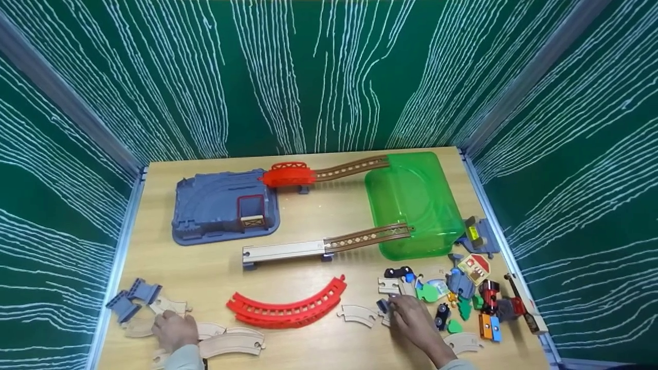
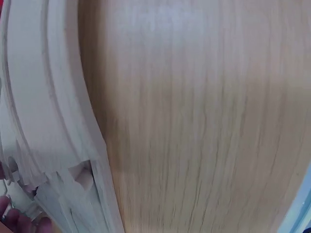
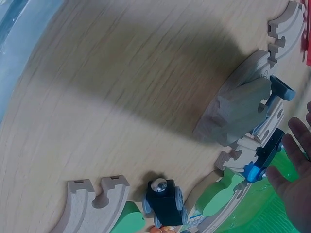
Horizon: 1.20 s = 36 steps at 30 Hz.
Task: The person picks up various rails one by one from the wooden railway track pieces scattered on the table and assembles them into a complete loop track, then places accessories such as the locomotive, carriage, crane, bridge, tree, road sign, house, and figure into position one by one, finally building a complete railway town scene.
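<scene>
At the lower left of the head view my left hand is over a cluster of wooden track pieces. In the left wrist view its fingertips show at the bottom left corner, beyond a large curved wooden track; whether they pinch a piece is hidden. My right hand reaches in beside a small dark grey piece and a short curved wooden track. Its fingers look spread and fairly straight in the right wrist view, near a black and blue toy vehicle, with nothing visibly held.
A grey molded base, red bridge, brown ramps and a green bin stand at the back. Red curved tracks lie between my hands. Toy trains, trees and a house piece crowd the right. Grey supports lie left.
</scene>
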Each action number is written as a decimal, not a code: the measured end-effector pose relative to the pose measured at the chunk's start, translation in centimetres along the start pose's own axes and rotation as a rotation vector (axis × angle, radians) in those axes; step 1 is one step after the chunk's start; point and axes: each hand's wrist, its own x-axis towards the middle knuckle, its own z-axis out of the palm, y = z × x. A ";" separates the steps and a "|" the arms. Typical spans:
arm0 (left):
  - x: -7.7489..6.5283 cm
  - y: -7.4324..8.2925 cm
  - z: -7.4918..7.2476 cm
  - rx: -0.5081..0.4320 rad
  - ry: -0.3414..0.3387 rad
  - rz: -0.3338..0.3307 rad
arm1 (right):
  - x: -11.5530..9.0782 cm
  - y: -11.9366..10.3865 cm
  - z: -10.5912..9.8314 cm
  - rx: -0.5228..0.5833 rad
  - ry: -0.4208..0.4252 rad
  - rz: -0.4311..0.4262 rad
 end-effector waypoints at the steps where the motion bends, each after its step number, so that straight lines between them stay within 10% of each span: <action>1: 0.0 0.0 -0.1 0.007 -0.007 -0.030 | 0.0 0.0 0.0 0.003 0.000 -0.006; 8: 0.1 0.0 -0.9 -0.052 -0.080 -0.196 | 0.2 0.0 0.0 0.005 -0.005 -0.016; 19: 0.1 -0.1 -2.0 -0.245 -0.131 -0.283 | 0.5 0.2 0.1 0.002 0.035 -0.083; 29: -1.0 0.7 -3.8 -0.545 -0.033 -0.110 | 1.1 -0.5 -0.2 0.010 0.011 -0.063; 36: -2.6 5.1 -5.0 -0.815 0.028 0.115 | 2.9 -1.8 -0.2 0.047 0.066 -0.134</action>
